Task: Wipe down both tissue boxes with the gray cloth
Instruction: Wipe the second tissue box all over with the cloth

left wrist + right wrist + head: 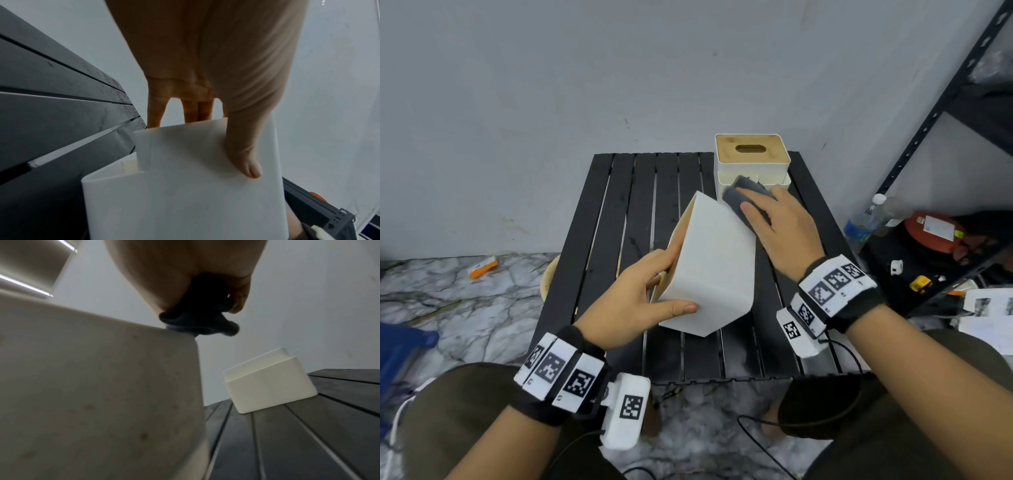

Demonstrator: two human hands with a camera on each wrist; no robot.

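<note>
- Count: two hands, two tissue boxes, one gray cloth, one black slatted table (626, 212). Each wrist carries a band of black-and-white marker tags.
- Nearest, lower left of the head view: left hand (640, 294), partly closed around the tilted tissue box (712, 260). The thumb lies flat along the white face turned toward the person; the fingers wrap over the box's left end, where a wood-coloured edge shows. In the left wrist view the thumb (244, 146) presses the white panel and the fingers go behind its far edge.
- That box sits at the centre of the frame, tipped onto one corner over the table. Whether the low corner touches the slats, I cannot tell.
- Right of centre: right hand (777, 222), fingers nearly straight, palm down on the gray cloth (746, 198). The cloth is bunched between palm and box at the box's upper right edge. In the right wrist view the cloth (197, 324) bulges from under the palm onto the box's rim; thumb position is unclear.
- Farther back, upper centre: upright tissue box (751, 161), white with a wooden lid and an oval slot, standing at the table's far right corner by the gray wall. No hand on it.
- Far right edge: black metal shelving (941, 113), with a plastic water bottle (866, 217) and an orange reel (931, 231) on its lower shelf.
- Left, on the marble-patterned floor: a small orange and white item (482, 267).
</note>
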